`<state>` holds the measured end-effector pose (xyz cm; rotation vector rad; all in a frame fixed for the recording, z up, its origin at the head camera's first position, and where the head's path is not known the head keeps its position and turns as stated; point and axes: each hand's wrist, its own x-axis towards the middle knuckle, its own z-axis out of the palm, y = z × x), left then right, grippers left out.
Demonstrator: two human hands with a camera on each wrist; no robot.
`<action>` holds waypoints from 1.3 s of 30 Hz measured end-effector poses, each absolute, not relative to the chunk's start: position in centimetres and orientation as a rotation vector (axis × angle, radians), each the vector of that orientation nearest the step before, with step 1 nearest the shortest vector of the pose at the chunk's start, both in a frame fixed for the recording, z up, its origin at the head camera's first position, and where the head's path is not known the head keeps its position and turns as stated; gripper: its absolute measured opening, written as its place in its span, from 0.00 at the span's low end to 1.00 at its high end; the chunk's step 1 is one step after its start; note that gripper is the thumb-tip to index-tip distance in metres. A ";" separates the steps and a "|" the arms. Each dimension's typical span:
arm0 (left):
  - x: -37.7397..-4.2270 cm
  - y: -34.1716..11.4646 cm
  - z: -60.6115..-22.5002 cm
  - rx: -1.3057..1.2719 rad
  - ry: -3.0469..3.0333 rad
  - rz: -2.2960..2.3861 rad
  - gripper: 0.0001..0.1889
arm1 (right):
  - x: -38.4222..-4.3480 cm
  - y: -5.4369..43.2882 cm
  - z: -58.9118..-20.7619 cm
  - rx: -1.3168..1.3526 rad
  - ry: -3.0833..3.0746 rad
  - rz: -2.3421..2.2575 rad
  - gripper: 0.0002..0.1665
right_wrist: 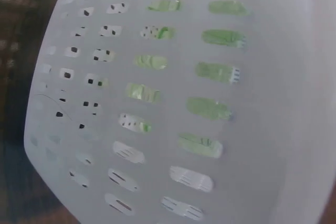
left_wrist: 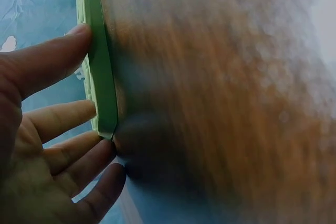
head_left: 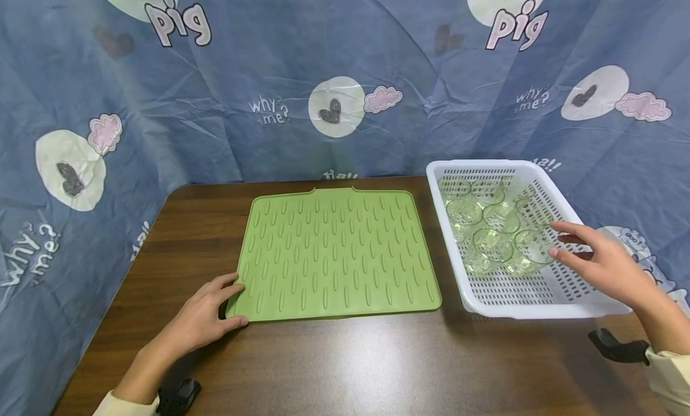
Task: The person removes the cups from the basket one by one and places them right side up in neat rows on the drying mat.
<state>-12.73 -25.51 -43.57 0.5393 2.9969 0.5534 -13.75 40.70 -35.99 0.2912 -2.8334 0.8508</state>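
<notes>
A green ridged silicone mat (head_left: 334,254) lies flat on the table, and its raised side wall shows in the left wrist view. My left hand (head_left: 199,317) rests at the mat's near left corner, thumb on the front edge and fingers spread at the left edge. On the right, a white perforated plastic basket (head_left: 587,299) holds several clear greenish drinking glasses (head_left: 493,245). My right hand (head_left: 609,263) is over the basket, its thumb and index finger apart beside the rim of the nearest right glass (head_left: 533,248); whether they touch it I cannot tell.
The brown wooden table (head_left: 345,368) extends in front of the mat and to its left. Behind it hangs a blue patterned cloth (head_left: 269,140). In the right wrist view the slotted basket wall (right_wrist: 262,129) fills most of the picture, hiding my right hand.
</notes>
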 end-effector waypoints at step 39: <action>-12.7 -25.9 -43.7 0.567 2.977 0.605 0.34 | -15.4 40.3 -39.4 0.262 -3.038 0.780 0.52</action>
